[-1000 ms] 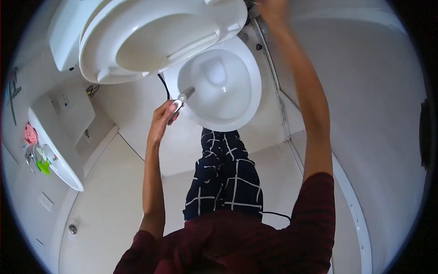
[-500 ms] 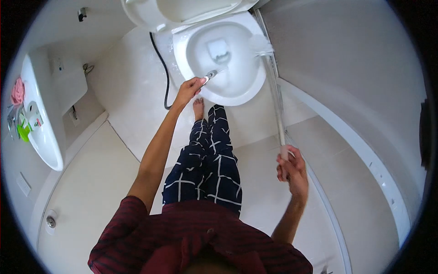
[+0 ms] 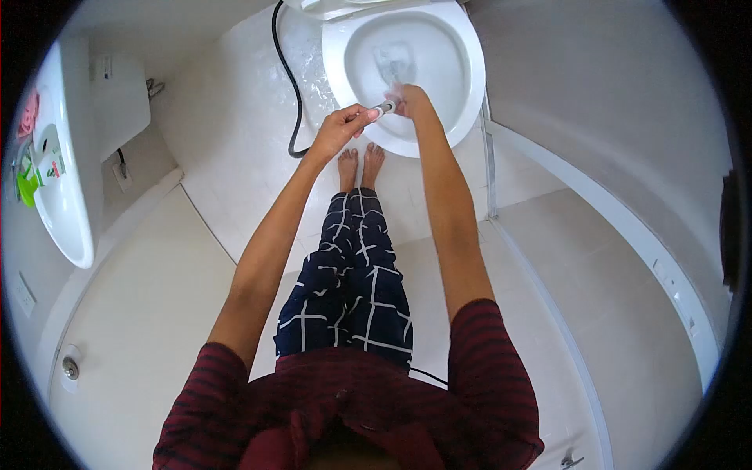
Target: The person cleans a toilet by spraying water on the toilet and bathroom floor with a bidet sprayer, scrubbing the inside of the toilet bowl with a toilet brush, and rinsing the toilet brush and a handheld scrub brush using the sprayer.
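Observation:
My left hand (image 3: 342,130) is closed around a handheld bidet sprayer (image 3: 384,108), its silver head pointing over the front of the toilet bowl (image 3: 474,59). At the sprayer's head is my right hand (image 3: 410,102), bent at the wrist above the bowl. Its fingers look loose and slightly blurred in the spray, and I see nothing held in them. Water stirs at the bottom of the white bowl, below both hands. The raised lid is mostly cut off at the top.
A black hose (image 3: 291,78) curves over the wet floor left of the toilet. On the left wall is a white sink (image 3: 66,211) with a pink cloth (image 3: 28,113) and a green item (image 3: 27,188). My bare feet (image 3: 360,163) stand before the toilet. A raised threshold (image 3: 595,180) runs along the right.
My right hand has let go of the long-handled white brush and moved from the lower right to the sprayer's head. The brush is out of sight. The view has shifted down.

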### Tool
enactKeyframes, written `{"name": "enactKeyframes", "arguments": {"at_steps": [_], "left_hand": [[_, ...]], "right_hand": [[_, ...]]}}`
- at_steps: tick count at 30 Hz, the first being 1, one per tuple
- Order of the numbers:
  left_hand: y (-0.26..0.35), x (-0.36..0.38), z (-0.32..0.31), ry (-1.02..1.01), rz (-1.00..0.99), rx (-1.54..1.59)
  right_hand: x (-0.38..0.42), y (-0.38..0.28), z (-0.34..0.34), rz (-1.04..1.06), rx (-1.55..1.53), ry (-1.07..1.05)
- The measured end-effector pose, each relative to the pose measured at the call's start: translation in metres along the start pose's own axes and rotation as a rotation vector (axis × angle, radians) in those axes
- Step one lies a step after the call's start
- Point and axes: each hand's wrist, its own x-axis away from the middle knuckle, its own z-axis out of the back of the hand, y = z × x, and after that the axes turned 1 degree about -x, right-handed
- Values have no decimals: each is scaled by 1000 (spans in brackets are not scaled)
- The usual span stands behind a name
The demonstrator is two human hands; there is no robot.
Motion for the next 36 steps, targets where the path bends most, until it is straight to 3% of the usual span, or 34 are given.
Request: {"name": "enactKeyframes", "arguments": {"at_steps": [2, 4, 7, 10, 13, 14, 16, 17, 20, 23, 25, 28, 31, 36], "left_hand": [[1, 5, 2, 77, 55, -27], [-4, 11, 10, 80, 29, -59], [-14, 11, 20, 115, 41, -4], [-42, 9, 24, 159, 40, 111], [-35, 22, 35, 180, 42, 77], [-36, 24, 39, 184, 38, 77], [-31, 29, 54, 181, 72, 83], [-29, 32, 57, 181, 96, 87], [-39, 31, 68, 211, 55, 104], [-42, 31, 70, 202, 44, 127], [-42, 35, 68, 170, 56, 148], [-45, 39, 65, 148, 61, 89], [-50, 39, 56, 149, 83, 133], [-56, 40, 52, 122, 67, 84]], "right_hand": [[12, 35, 38, 708, 1457, 397], [89, 39, 50, 606, 1386, 434], [87, 26, 35, 512, 1426, 463], [15, 8, 10, 491, 1270, 470], [21, 78, 63, 991, 1368, 379], [65, 81, 72, 587, 857, 314], [165, 65, 74, 115, 184, 219], [200, 49, 67, 28, 22, 204], [196, 15, 32, 405, 95, 322], [159, 47, -7, 446, 413, 110], [197, 32, 25, 342, 770, 129], [218, -28, 77, 239, 987, 248], [156, -25, 74, 659, 953, 256], [174, -30, 90, 250, 1790, 133]]}}
